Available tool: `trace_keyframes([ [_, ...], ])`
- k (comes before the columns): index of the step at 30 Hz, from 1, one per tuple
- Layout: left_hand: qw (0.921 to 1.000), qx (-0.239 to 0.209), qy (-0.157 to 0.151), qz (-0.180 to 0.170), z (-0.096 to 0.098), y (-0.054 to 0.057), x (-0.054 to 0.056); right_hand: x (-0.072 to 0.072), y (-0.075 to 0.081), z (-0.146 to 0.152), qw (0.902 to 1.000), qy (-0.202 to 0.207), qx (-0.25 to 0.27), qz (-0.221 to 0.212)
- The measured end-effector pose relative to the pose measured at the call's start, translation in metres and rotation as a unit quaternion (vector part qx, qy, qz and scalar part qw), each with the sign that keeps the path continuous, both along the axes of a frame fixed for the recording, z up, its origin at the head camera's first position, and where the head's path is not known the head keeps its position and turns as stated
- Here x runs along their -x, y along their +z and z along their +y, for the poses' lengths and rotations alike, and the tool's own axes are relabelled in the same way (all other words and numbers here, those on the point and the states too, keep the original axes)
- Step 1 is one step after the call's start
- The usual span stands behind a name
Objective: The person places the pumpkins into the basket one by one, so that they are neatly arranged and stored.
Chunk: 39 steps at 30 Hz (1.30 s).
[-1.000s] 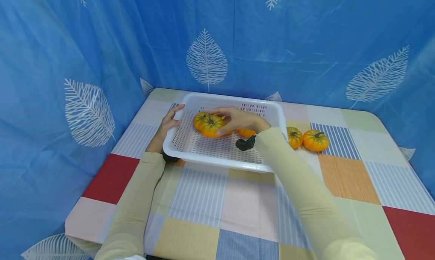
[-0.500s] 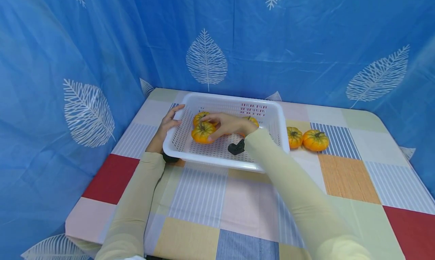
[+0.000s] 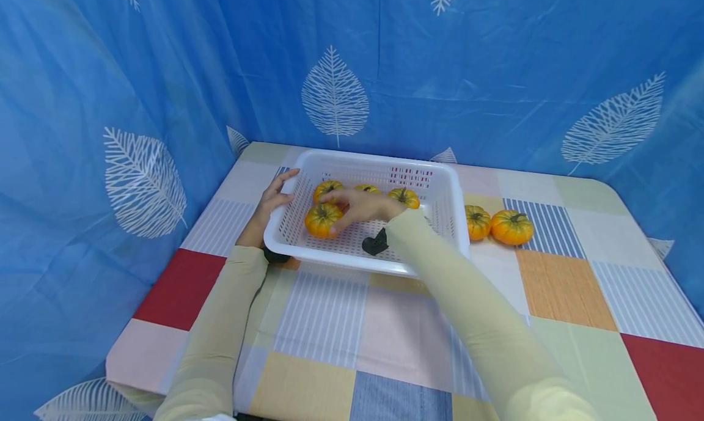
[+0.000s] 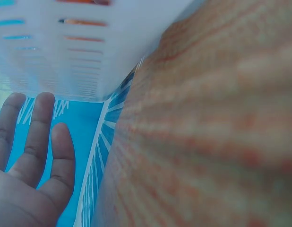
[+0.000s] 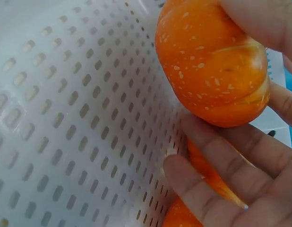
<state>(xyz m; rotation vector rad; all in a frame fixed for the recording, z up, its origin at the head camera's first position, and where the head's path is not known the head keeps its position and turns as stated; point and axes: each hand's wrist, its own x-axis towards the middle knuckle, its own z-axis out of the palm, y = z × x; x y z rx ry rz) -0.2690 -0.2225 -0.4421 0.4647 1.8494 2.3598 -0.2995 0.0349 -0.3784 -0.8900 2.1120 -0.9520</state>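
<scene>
The mini pumpkin [image 3: 318, 222] is inside the white basket [image 3: 352, 262], left end, the right hand [image 3: 360, 205] clamped on it! Three pumpkins [image 3: 404, 197] sit behind; the left hand [image 3: 271, 199], fingers extended, touches the rim; two outside pumpkins [image 3: 511, 228] wait right.

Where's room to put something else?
Bare tablecloth lies in front of the white basket, between the sleeves, and right of the two loose pumpkins. Inside it, there's a gap between the rightmost pumpkin and the right wall. The basket's left half is crowded: the right hand holds a pumpkin there, with two more behind.
</scene>
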Motion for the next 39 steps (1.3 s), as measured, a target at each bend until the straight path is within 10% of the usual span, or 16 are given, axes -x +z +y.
trace_keyframes([
  [39, 0.9999, 0.001, 0.005, 0.010, 0.002, 0.000, 0.003, 0.004, -0.003, -0.020, 0.9980, 0.036, -0.045, -0.025],
])
